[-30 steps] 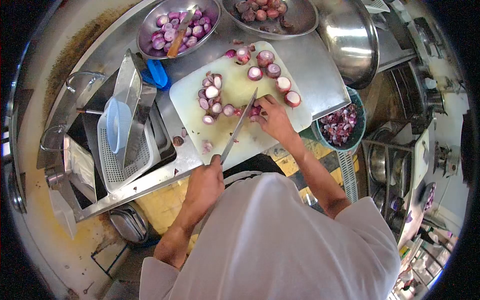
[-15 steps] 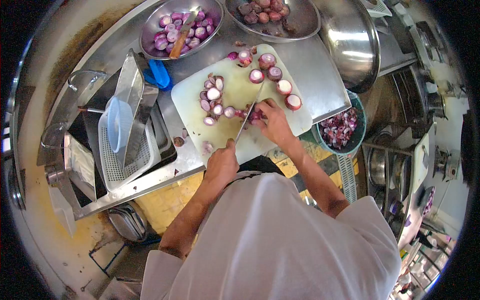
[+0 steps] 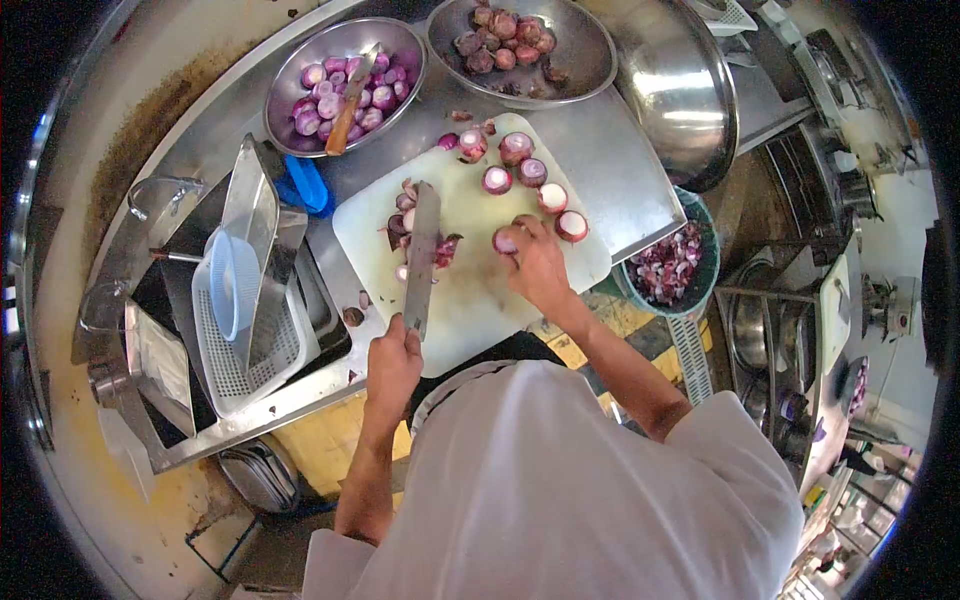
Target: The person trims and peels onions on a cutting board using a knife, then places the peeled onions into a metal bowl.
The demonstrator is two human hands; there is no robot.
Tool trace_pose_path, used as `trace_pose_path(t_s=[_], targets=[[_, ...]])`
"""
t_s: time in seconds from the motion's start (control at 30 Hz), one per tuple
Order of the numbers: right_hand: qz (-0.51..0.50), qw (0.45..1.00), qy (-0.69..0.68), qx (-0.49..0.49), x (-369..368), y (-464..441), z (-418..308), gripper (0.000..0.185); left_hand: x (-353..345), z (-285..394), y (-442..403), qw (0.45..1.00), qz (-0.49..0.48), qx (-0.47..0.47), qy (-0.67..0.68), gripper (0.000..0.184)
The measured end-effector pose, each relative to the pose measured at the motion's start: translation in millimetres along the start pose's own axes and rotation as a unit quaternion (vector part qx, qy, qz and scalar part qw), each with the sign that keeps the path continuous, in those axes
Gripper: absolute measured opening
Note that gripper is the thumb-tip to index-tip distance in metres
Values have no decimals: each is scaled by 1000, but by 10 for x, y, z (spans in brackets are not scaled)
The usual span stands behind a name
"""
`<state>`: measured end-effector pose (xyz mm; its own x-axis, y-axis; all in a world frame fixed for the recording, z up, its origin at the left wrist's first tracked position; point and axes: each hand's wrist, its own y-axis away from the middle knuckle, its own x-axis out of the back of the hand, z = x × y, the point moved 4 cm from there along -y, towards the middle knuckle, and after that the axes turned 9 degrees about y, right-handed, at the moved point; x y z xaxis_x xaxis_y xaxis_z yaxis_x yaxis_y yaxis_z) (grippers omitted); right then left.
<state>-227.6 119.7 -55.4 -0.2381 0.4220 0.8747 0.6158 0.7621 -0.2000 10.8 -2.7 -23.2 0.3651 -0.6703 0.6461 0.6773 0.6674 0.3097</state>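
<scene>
My left hand (image 3: 395,358) is wrapped round the handle of a large knife (image 3: 423,255), whose broad blade lies flat over the left part of the white cutting board (image 3: 480,330). Cut onion ends, partly hidden by the blade, lie beside it. In my right hand (image 3: 537,262) is a red onion (image 3: 504,240), gripped by the fingertips above the board's middle. Several onions with cut tops, among them one at the right (image 3: 571,226), stand along the board's upper right side.
A steel bowl of peeled onions (image 3: 330,98) holds a small wooden-handled knife (image 3: 350,105). Behind the board is a bowl of unpeeled onions (image 3: 510,40). A basket of peelings (image 3: 672,265) stands at the right, a white perforated basket (image 3: 250,370) at the left.
The large knife has moved left, away from my right hand, and its blade has turned flat over the cut ends. My right hand's onion has come away from the scraps. The whole view has shifted slightly.
</scene>
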Motion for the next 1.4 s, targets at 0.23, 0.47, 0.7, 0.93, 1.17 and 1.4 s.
trace_pose_path(t_s=[0.23,0.47,0.7,0.93,1.17,1.4], targets=[[194,980,-21,30,297,-847,148,34,-129,-217,40,996,-40,-5,76,16],[201,979,-19,25,408,-2861,851,19,121,3,42,997,-33,15,62,19],[-76,963,244,88,-498,-3699,1282,37,10,-101,158,994,-58,40,80,23],[-50,991,116,39,-223,-3561,1396,42,-4,-37,209,992,-61,-36,103,26],[-193,858,-473,-55,610,-1610,334,39,11,-365,15,988,-19,43,150,20],[-113,966,-230,46,-179,-82,-226,41,164,-56,9,994,15,18,106,22]])
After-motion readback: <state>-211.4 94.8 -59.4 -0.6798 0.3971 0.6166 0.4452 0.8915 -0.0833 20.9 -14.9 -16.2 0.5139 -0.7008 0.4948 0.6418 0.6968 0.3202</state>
